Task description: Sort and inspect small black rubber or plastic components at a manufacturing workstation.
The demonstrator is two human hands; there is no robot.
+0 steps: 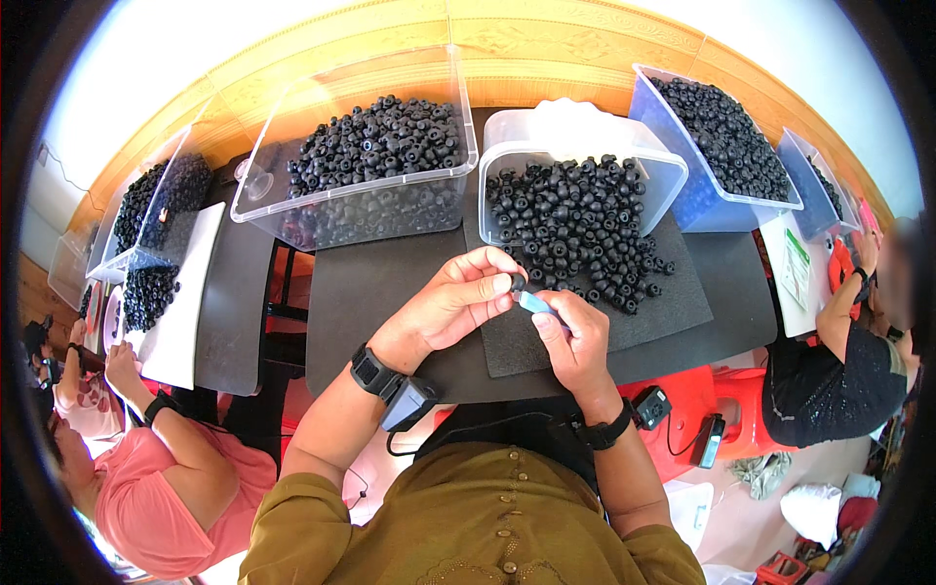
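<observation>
My left hand [456, 300] pinches a small black hollow round part [518, 282] between thumb and fingertips. Against that part my right hand [579, 339] holds a small tool with a light-blue handle [534, 303]; its working tip is too small to make out. Both hands are over the near side of a dark mat [526, 353]. Just beyond them, a heap of similar black parts [595, 219] spills onto the mat from a clear plastic bin [671, 185], which appears tipped toward me.
Another clear bin [255, 207] of black parts stands at the left on the dark table [356, 312]. A bluish bin [717, 213] of them is at the right. One person in pink [166, 487] works at left, another in black [829, 395] at right. Red stools [736, 390] stand below.
</observation>
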